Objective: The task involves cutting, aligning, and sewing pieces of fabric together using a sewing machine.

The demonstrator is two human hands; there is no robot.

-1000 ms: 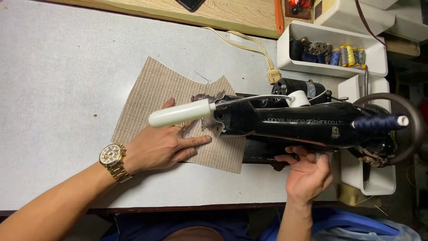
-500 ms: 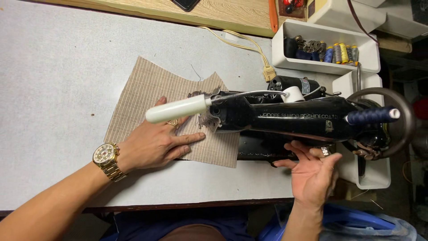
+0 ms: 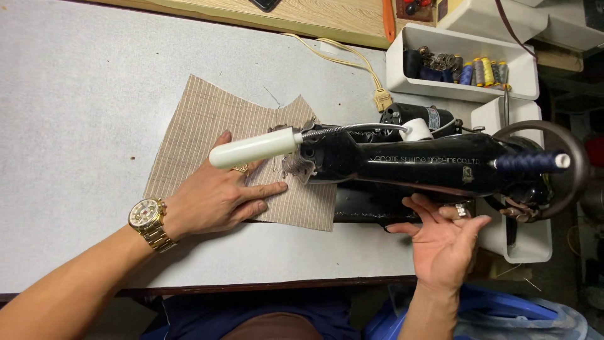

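A black sewing machine (image 3: 434,165) lies across the right part of the grey table (image 3: 82,94), with a white lamp head (image 3: 255,148) on a flexible neck at its left end. A beige striped piece of fabric (image 3: 207,119) lies flat on the table and runs under the machine's head. My left hand (image 3: 217,198), with a gold watch on the wrist, presses flat on the fabric, fingers spread toward the needle area. My right hand (image 3: 443,242) is held palm up with fingers apart just in front of the machine's base, holding nothing; a ring shows on one finger.
A white bin (image 3: 462,66) with several thread spools stands behind the machine. A second white bin (image 3: 509,116) sits at the right by the handwheel (image 3: 544,167). A beige power cord (image 3: 352,66) runs to a plug behind the machine. A wooden board lies along the far edge.
My right hand has pulled back from under the machine's front and turned palm up with its fingers apart. My left hand stays flat on the fabric.
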